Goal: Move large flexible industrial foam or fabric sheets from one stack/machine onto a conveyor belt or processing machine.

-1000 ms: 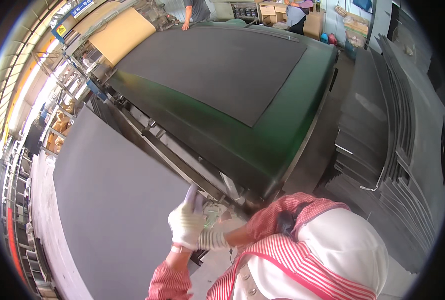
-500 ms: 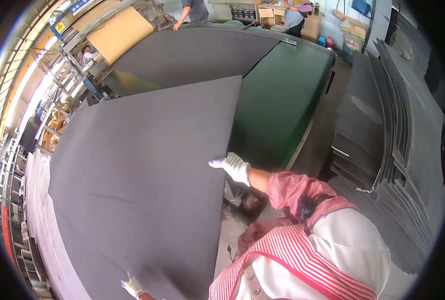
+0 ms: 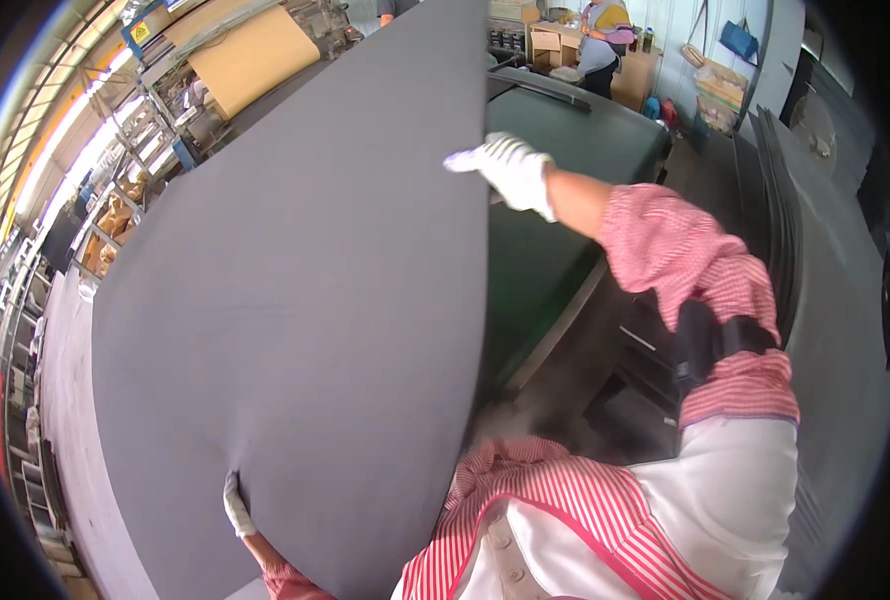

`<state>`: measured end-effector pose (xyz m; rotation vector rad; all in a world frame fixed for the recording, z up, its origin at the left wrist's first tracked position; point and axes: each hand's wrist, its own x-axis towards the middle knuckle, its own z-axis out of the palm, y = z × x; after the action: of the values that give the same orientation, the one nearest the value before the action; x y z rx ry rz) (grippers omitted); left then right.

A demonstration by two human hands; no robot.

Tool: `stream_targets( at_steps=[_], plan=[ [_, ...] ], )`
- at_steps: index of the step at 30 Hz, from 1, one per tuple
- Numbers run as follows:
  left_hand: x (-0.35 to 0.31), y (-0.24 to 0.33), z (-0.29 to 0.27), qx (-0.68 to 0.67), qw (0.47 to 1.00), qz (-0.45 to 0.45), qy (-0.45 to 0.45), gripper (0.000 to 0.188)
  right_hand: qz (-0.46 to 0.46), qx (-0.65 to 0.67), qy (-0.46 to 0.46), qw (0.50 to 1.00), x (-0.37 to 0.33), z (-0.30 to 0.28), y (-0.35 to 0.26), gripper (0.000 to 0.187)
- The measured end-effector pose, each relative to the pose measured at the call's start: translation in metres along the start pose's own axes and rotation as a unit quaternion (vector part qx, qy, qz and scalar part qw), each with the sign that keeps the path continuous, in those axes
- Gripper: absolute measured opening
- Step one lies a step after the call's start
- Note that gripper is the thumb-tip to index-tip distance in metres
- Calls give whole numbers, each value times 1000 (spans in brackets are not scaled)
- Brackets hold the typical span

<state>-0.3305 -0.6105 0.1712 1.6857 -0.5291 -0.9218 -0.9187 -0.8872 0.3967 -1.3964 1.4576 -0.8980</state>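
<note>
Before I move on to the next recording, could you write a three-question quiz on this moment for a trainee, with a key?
1. Multiple choice: which edge of the large gray sheet is the right hand at, as seen in the picture?
a) its left edge
b) its right edge
c) its lower edge

2. True or false: the left hand, low in the picture, wears no glove.

3. Short answer: what colour is the broad flat surface that shows beyond the right hand, partly hidden by the sheet?

Key:
1. b
2. False; it wears a pale glove.
3. Green
</note>
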Motion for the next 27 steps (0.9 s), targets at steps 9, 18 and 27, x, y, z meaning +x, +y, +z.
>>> stream_targets(
  at_steps=[9, 18, 27],
  plan=[
    [6, 15, 243, -132, 954, -48, -264, 33, 43, 231, 33, 971, -64, -190, 24, 48],
    [-203, 1, 477, -218, 877, -271, -332, 36, -160, 188, 231, 941, -169, -302, 42, 34],
    [-307, -45, 502, -250, 701, -447, -497, 28, -71, 266, 255, 927, -187, -405, 46, 40]
  ],
)
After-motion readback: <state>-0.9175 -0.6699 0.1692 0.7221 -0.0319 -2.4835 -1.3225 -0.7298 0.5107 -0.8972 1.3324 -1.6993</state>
